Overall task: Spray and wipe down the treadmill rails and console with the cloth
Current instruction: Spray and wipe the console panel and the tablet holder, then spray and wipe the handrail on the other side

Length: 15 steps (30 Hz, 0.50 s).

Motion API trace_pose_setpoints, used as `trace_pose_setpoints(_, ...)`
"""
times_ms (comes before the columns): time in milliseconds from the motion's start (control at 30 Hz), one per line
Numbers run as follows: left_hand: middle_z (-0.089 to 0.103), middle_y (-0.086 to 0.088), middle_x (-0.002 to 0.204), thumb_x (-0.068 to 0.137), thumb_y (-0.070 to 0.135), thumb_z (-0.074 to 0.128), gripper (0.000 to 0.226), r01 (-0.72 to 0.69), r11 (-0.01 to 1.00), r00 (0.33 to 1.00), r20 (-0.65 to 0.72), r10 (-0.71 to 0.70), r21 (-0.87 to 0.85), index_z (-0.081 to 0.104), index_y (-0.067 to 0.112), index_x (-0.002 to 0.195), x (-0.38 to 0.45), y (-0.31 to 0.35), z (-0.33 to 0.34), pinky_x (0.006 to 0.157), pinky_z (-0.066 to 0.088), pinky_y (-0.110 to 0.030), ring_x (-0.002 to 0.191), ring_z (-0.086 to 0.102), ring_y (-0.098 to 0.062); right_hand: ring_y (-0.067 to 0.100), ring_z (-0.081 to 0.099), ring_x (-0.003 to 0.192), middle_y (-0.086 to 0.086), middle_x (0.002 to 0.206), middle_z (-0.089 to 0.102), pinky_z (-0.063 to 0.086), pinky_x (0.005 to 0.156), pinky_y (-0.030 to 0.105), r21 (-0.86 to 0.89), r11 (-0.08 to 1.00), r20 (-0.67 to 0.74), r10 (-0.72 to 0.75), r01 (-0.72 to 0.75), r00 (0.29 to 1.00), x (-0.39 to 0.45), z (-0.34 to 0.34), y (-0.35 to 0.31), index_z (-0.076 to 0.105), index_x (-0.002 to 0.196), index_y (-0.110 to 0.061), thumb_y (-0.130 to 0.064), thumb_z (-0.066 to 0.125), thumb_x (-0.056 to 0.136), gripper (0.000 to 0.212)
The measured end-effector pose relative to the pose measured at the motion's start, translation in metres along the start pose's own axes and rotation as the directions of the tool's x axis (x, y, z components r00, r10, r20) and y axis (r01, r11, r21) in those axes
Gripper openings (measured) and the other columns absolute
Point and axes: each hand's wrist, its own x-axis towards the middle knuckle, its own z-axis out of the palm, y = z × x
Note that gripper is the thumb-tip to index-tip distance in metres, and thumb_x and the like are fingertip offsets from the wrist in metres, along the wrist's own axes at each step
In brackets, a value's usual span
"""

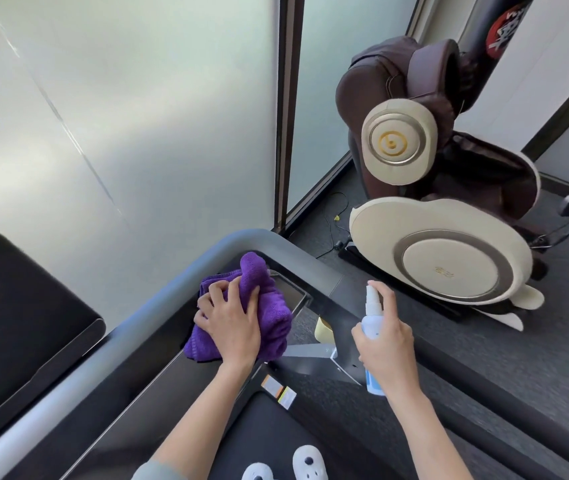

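A bunched purple cloth lies on the dark console of the treadmill. My left hand presses down on the cloth with its fingers curled into the fabric. My right hand grips a pale blue spray bottle upright, to the right of the console, with the index finger on the white nozzle. The grey rail curves round the console's far edge and runs down to the lower left. The black belt sits below my arms.
A brown and cream massage chair stands on the grey carpet to the right. Frosted glass panels with a dark frame stand behind the treadmill. Another black machine is at the left. White slippers show at the bottom.
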Motion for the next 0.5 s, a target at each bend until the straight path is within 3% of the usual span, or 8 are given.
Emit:
trace_pose_setpoints(167, 0.055, -0.011, 0.115, 0.093, 0.034, 0.062, 0.032, 0.013, 0.991, 0.998, -0.062, -0.022, -0.132, 0.064, 0.015, 0.118, 0.028, 0.034, 0.013, 0.088, 0.031, -0.048, 0.104, 0.046, -0.035, 0.044, 0.063, 0.067, 0.009, 0.101, 0.067, 0.053, 0.070, 0.050, 0.075, 0.997, 0.048, 0.009, -0.012, 0.999, 0.007, -0.009, 0.001, 0.041, 0.137, -0.035, 0.001, 0.058, 0.083, 0.066)
trace_pose_setpoints(333, 0.048, 0.000, 0.131, 0.093, 0.053, 0.049, 0.036, -0.082, 0.997, 0.991, 0.109, 0.080, 0.014, 0.064, 0.031, 0.117, 0.069, 0.071, 0.042, 0.104, 0.017, -0.045, 0.124, 0.034, -0.030, 0.044, 0.063, 0.067, 0.006, 0.107, 0.067, 0.055, 0.069, 0.050, 0.108, 0.994, 0.048, -0.021, 0.016, 0.999, 0.023, -0.012, 0.004, 0.041, 0.135, -0.040, -0.001, 0.060, 0.084, 0.067)
trace_pose_setpoints(500, 0.059, 0.008, 0.114, 0.081, 0.067, 0.047, 0.044, -0.336, 0.932, 0.907, 0.316, 0.279, 0.140, 0.071, 0.034, 0.099, 0.075, 0.107, 0.055, 0.103, 0.023, -0.044, 0.114, 0.044, -0.024, 0.043, 0.063, 0.066, 0.008, 0.100, 0.069, 0.054, 0.069, 0.049, 0.127, 0.991, 0.042, -0.045, 0.040, 0.998, 0.038, -0.016, 0.002, 0.038, 0.133, -0.044, -0.004, 0.062, 0.085, 0.068)
